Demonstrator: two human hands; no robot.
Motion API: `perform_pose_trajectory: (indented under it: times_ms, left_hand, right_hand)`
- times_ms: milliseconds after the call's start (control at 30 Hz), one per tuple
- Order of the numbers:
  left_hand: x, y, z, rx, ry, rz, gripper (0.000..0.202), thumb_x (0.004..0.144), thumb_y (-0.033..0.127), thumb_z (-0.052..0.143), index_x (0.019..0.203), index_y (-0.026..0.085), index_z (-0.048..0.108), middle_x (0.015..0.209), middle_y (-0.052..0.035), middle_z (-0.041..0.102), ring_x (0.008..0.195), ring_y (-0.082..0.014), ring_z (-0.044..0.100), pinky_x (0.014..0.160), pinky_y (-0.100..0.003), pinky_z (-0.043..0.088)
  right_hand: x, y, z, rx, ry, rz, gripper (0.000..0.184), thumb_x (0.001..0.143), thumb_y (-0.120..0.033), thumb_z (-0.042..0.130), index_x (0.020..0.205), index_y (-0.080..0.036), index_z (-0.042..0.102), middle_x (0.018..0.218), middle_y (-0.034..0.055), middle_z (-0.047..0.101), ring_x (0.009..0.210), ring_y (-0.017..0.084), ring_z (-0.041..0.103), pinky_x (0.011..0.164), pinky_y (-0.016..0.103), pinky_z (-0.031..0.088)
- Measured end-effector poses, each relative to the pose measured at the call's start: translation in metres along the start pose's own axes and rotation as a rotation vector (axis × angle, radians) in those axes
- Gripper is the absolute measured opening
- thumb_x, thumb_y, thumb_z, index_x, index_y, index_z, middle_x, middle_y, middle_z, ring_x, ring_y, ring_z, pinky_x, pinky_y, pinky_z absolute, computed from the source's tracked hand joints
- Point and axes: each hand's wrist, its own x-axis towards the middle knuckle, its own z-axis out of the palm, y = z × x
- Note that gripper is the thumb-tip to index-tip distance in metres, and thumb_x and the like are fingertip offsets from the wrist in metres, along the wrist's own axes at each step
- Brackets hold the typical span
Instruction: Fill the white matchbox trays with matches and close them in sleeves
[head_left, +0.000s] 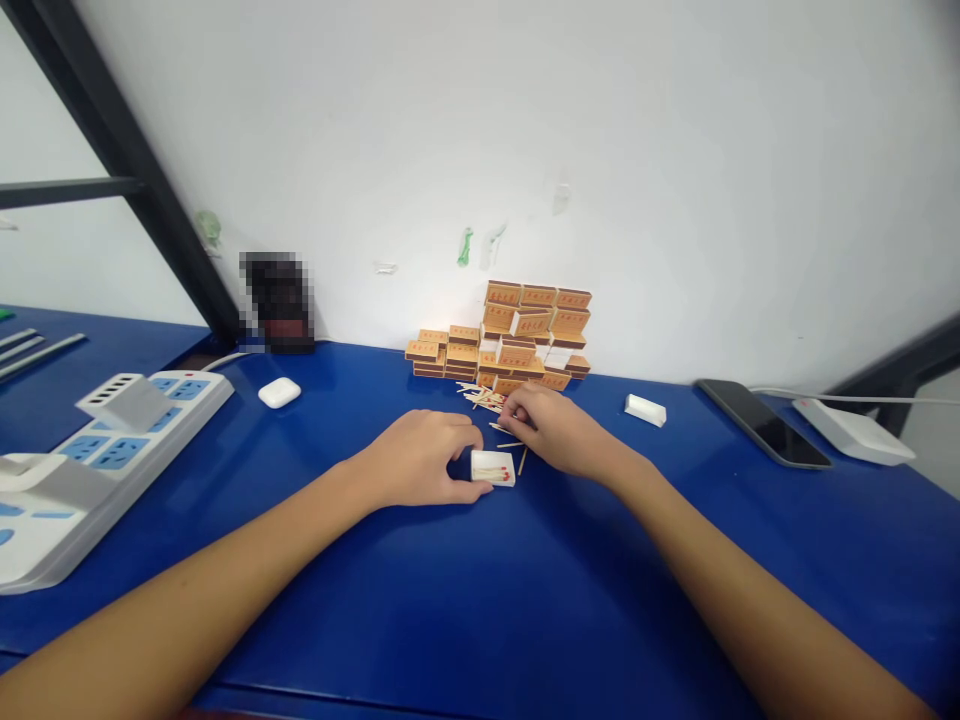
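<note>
My left hand (424, 458) rests on the blue table (465, 600), fingers curled around the left side of a small white matchbox tray (493, 467) that holds several red-tipped matches. My right hand (551, 428) lies just right of the tray, its fingertips pinched among loose matches (484, 399) scattered on the table. What the pinch holds is hidden. Behind the hands a pile of orange matchboxes (517, 340) is stacked against the white wall.
A white power strip (97, 450) lies at the left. A white earbud case (279, 393) sits left of the pile, a small white box (646, 410) to its right. A dark phone (761, 422) and a white device (855, 428) lie far right.
</note>
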Motion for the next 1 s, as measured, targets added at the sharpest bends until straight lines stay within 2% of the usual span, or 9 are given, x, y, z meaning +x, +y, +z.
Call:
perform_pose_trajectory:
  times_ms: [267,400,567,800,1000]
  left_hand:
    - [0.000,-0.001,-0.001,0.000,-0.010,-0.002,0.032,0.085,0.048,0.073,0.098,0.019,0.073,0.083,0.0002,0.067,0.067,-0.0148,0.057,0.060,-0.030,0.038]
    - [0.000,-0.004,-0.002,-0.002,0.000,-0.011,0.028,0.085,0.046,0.073,0.096,0.019,0.072,0.083,-0.0002,0.067,0.066,-0.0144,0.056,0.060,-0.029,0.037]
    - [0.001,-0.005,-0.001,0.015,0.023,-0.005,0.031,0.086,0.049,0.071,0.084,0.018,0.066,0.078,0.0000,0.065,0.065,-0.0142,0.054,0.058,-0.029,0.035]
    - [0.001,-0.005,-0.001,-0.009,0.014,-0.014,0.032,0.086,0.049,0.072,0.084,0.018,0.064,0.078,0.0011,0.063,0.064,-0.0133,0.053,0.059,-0.028,0.036]
    - [0.001,-0.005,-0.001,0.003,0.013,-0.005,0.030,0.086,0.048,0.072,0.086,0.018,0.067,0.079,0.0010,0.063,0.064,-0.0130,0.054,0.059,-0.029,0.037]
  right_hand:
    - [-0.002,0.008,-0.002,0.012,-0.049,-0.011,0.018,0.100,-0.027,0.057,0.083,-0.020,0.059,0.092,0.0076,0.064,0.077,0.019,0.056,0.068,0.032,0.041]
    - [-0.012,-0.004,-0.013,0.122,-0.047,0.000,0.014,0.101,-0.024,0.053,0.090,-0.020,0.060,0.095,0.0068,0.064,0.079,0.019,0.057,0.072,0.032,0.044]
    - [-0.028,-0.027,-0.015,0.239,-0.145,-0.081,0.017,0.103,-0.021,0.048,0.092,-0.021,0.061,0.094,0.0037,0.062,0.080,0.017,0.056,0.070,0.029,0.043]
    - [-0.029,-0.033,-0.004,0.218,-0.080,-0.119,0.013,0.099,-0.014,0.055,0.091,-0.021,0.063,0.085,0.0015,0.063,0.078,0.017,0.057,0.072,0.029,0.042]
    - [-0.031,-0.034,-0.009,0.124,-0.066,-0.088,0.015,0.101,-0.018,0.056,0.090,-0.020,0.067,0.090,0.0039,0.062,0.077,0.016,0.056,0.068,0.029,0.040]
